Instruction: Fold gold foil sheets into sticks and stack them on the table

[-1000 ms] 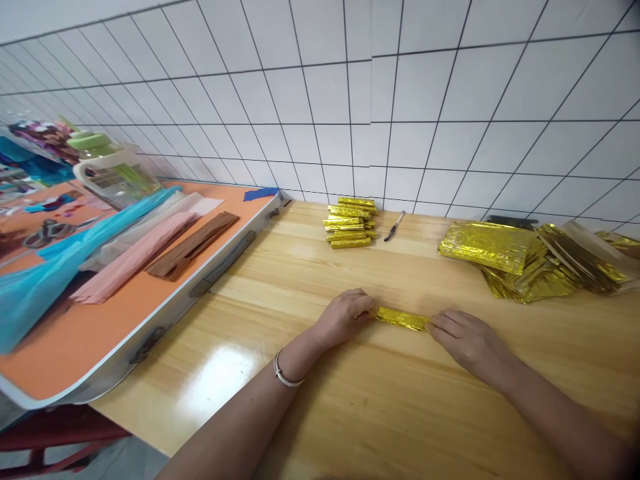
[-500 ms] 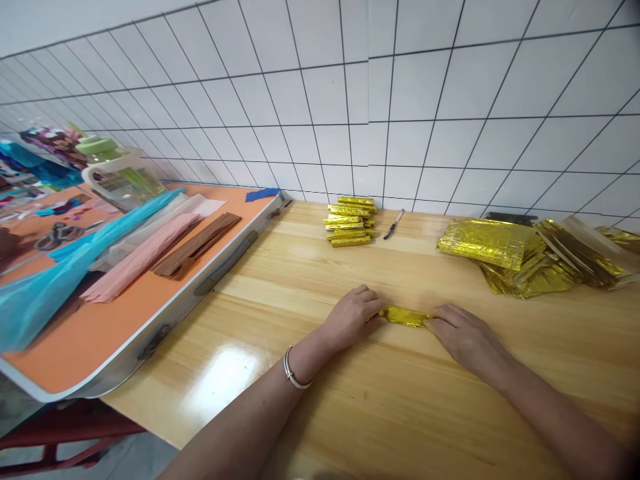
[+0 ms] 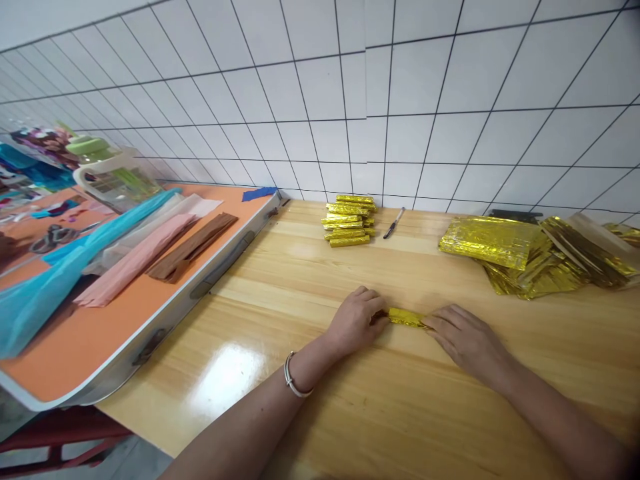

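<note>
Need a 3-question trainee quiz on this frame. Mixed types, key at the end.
1. Multiple choice: what do the left hand and right hand grip at its two ends on the table?
A) a wooden ruler
B) a gold foil strip
C) a roll of tape
2. True or false: the pen lies to the left of the stack of folded gold strips.
3. Fill in: the bracelet is worn on the ____ wrist.

Key
1. B
2. False: the pen lies to the right of the stack, near the wall.
3. left
</note>
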A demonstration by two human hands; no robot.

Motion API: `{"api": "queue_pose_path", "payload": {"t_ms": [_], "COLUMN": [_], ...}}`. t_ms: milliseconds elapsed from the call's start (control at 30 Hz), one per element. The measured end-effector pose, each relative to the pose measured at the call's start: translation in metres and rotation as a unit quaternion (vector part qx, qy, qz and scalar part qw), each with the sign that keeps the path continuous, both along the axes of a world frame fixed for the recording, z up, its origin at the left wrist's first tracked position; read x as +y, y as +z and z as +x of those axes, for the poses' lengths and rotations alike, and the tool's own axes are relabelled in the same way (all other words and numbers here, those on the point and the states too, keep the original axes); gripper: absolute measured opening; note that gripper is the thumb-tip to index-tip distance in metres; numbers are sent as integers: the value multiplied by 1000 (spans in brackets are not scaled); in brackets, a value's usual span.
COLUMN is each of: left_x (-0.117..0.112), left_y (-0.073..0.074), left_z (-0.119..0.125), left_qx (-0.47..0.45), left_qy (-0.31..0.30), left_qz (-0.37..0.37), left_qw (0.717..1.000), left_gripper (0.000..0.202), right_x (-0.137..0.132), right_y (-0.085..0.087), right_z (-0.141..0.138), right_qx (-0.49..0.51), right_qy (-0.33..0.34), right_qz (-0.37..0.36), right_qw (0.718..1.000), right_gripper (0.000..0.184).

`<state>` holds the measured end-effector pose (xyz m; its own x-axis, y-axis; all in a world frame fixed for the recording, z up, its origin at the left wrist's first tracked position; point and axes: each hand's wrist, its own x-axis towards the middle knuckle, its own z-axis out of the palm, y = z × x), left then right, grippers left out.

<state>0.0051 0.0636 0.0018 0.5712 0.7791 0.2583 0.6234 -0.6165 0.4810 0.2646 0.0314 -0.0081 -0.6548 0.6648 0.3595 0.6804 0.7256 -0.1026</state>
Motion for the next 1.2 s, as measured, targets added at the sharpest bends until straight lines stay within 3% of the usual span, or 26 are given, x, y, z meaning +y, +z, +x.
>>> {"api": "queue_pose_path", "payload": {"t_ms": [133, 300, 500, 867, 1200], "left_x": [-3, -5, -5, -6, -7], "left_y": [-2, -5, -5, -4, 1], "left_z": [3, 2, 1, -5, -14], "left_qx": [12, 29, 26, 87, 120], "left_qy": [9, 3, -2, -22, -66], "left_qz": [14, 41, 46, 69, 79], "left_qw": [1000, 999, 999, 994, 987], "left_gripper": [8, 14, 13, 13, 18], "right_x": [-7, -14, -15, -16, -18], "right_y": [5, 15, 16, 14, 12], "right_z": [-1, -15, -29, -39, -28], "right_qx": [-131, -217, -230, -223, -201], "right_qy": [12, -18, -51, -77, -67], "right_qz": [42, 52, 49, 31, 23], "right_qw": [990, 974, 970, 971, 977], "right_gripper": [53, 69, 67, 47, 60]}}
